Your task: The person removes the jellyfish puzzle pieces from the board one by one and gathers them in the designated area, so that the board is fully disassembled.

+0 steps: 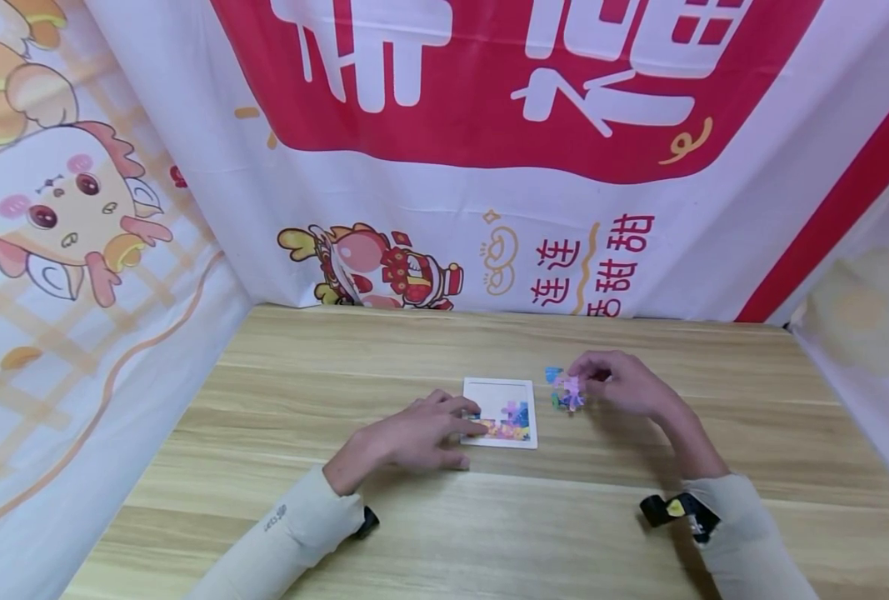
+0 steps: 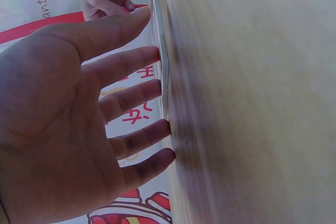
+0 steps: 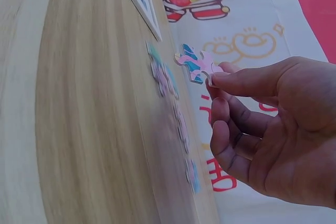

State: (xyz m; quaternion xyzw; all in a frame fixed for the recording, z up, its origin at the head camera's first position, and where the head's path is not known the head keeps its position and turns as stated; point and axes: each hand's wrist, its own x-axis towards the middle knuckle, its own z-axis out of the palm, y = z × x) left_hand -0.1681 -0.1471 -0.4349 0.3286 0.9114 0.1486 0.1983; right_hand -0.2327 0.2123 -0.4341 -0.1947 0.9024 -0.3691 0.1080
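Observation:
A white square puzzle frame (image 1: pixel 498 382) lies on the table, with joined colourful pieces along its bottom and lower right. My left hand (image 1: pixel 425 433) rests on its left side, fingers spread and nearly straight, as the left wrist view also shows. Between thumb and index finger, my right hand (image 3: pixel 262 124) pinches a pink and blue jigsaw piece (image 3: pixel 195 65), raised above the table. Several loose jigsaw pieces (image 1: pixel 566 402) lie right of the frame, beneath the right hand; in the right wrist view they form a row on the wood.
The wooden table (image 1: pixel 474 525) reaches back to a hanging printed cloth (image 1: pixel 414 192) with red and white patterns. Another patterned cloth (image 1: pixel 137 367) hangs along the left side. Dark wrist devices (image 1: pixel 687 512) sit at the sleeves.

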